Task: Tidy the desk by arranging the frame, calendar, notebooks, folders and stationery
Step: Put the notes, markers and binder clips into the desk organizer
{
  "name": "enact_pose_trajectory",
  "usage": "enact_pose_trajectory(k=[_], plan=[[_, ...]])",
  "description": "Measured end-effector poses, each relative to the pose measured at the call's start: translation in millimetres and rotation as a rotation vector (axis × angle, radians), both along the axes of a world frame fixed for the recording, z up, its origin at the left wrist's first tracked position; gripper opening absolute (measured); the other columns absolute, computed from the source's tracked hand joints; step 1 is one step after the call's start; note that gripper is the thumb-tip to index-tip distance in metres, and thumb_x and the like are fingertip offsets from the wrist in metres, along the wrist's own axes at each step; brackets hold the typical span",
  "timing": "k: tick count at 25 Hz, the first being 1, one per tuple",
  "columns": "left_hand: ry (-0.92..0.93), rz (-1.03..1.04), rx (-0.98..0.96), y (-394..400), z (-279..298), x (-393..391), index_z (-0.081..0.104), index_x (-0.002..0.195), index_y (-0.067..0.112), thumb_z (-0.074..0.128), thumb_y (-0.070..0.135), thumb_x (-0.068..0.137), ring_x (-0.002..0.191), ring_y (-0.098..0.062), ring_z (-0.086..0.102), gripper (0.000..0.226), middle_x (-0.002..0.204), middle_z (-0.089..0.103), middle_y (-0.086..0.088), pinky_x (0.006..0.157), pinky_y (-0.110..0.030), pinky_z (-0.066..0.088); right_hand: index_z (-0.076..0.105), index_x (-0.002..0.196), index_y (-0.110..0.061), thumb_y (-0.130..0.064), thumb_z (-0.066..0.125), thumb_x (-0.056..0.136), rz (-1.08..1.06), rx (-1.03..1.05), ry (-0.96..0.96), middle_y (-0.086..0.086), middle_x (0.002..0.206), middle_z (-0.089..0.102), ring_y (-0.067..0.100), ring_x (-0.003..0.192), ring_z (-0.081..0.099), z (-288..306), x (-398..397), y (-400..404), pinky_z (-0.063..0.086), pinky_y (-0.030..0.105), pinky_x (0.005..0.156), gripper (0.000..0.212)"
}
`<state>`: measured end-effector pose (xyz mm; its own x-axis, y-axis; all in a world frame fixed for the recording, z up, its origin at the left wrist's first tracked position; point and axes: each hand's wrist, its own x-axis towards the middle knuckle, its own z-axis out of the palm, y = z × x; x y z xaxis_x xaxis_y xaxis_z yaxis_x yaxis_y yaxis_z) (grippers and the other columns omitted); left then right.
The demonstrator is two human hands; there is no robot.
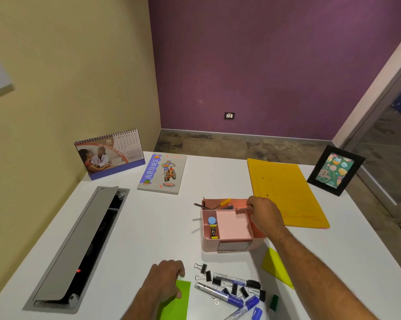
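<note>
A white desk (162,227) sits in the corner of a room with one beige wall and one purple wall. Along its left side an open cable tray (79,245) is sunk into the top. At the back left the calendar (109,154) stands upright, and just to its right a notebook (162,173) lies flat; both look placed. Near the front edge the left hand (166,279) rests on a green paper pad (175,301), fingers curled down onto its top edge. To the right of it, loose binder clips (204,272) and markers (227,289) lie in a heap, not yet sorted. In the middle, the pink organiser (227,227) holds a few small items, and the right hand (265,214) reaches over its back right compartment with fingers bent together; whether they pinch anything I cannot tell. A yellow pad (276,267) lies in front of it. The yellow folders (285,192) and the frame (335,169) at the back right seem settled. Judging by this, the large items are done and the stationery remains.
</note>
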<state>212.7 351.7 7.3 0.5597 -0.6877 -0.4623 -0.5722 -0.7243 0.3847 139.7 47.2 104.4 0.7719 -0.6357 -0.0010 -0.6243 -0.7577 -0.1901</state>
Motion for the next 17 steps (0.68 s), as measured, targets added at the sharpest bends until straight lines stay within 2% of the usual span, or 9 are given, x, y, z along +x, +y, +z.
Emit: enact_pose_trajectory(k=[2,4,6,8,10,12,15,17], plan=[[0.121,0.074,-0.112,1,-3,7,0.059,0.072,0.037,0.083,0.026,0.065,0.077,-0.002,0.049,0.027,0.078,0.05,0.016,0.07,-0.018,0.039,0.062,0.122,-0.019,0.001,0.057,0.083,0.0,0.07,0.005,0.009,0.115,0.07,0.03,0.102,0.063,-7,-3,-2,0.052,0.032,0.077,0.044],[0.227,0.186,-0.246,4,-4,13,0.066,0.06,0.039,0.082,0.019,0.064,0.068,0.0,0.054,0.026,0.074,0.058,0.012,0.063,-0.015,0.042,0.06,0.125,-0.02,0.002,0.055,0.082,0.024,0.131,0.017,0.009,0.119,0.069,0.03,0.105,0.063,-12,-6,-4,0.053,0.033,0.081,0.049],[0.349,0.306,-0.374,2,6,15,0.071,0.06,0.028,0.082,0.009,0.066,0.061,-0.005,0.057,0.022,0.067,0.063,0.008,0.06,-0.02,0.045,0.063,0.124,-0.017,0.002,0.056,0.081,0.055,0.169,-0.028,0.007,0.122,0.067,0.028,0.11,0.061,-16,-8,-3,0.052,0.033,0.088,0.047],[0.473,0.462,-0.544,-6,18,15,0.073,0.066,0.012,0.079,-0.005,0.072,0.052,-0.009,0.057,0.019,0.063,0.062,-0.003,0.053,-0.022,0.044,0.068,0.115,-0.015,-0.006,0.061,0.085,0.058,0.211,-0.195,0.004,0.117,0.07,0.022,0.107,0.063,-19,-10,6,0.052,0.027,0.087,0.033],[0.502,0.57,-0.7,-18,31,18,0.07,0.073,0.003,0.078,-0.008,0.075,0.046,-0.007,0.054,0.014,0.067,0.061,-0.008,0.047,-0.019,0.043,0.071,0.101,-0.012,-0.01,0.065,0.088,-0.015,0.449,-0.446,0.004,0.1,0.072,0.017,0.091,0.065,-18,-13,25,0.051,0.015,0.071,0.015],[0.475,0.639,-0.836,-32,38,21,0.067,0.075,0.007,0.081,-0.001,0.075,0.049,-0.009,0.052,0.016,0.072,0.063,-0.005,0.046,-0.02,0.043,0.072,0.091,-0.01,-0.007,0.067,0.088,-0.088,0.835,-0.624,0.007,0.089,0.071,0.019,0.08,0.066,-15,-18,49,0.053,0.016,0.062,0.006],[0.459,0.774,-0.977,-53,47,19,0.059,0.078,0.007,0.075,-0.003,0.081,0.063,-0.015,0.057,0.019,0.077,0.062,-0.004,0.049,-0.026,0.048,0.07,0.097,-0.01,-0.011,0.07,0.086,-0.074,1.176,-0.6,0.009,0.086,0.074,0.025,0.079,0.072,-19,-27,69,0.059,0.037,0.063,0.011],[0.457,0.822,-1.019,-66,51,14,0.057,0.079,0.007,0.073,-0.003,0.082,0.071,-0.019,0.061,0.02,0.081,0.062,-0.006,0.047,-0.027,0.05,0.064,0.105,-0.002,-0.002,0.07,0.084,-0.076,1.291,-0.573,0.015,0.084,0.071,0.03,0.074,0.07,-24,-28,75,0.059,0.037,0.058,0.022]])
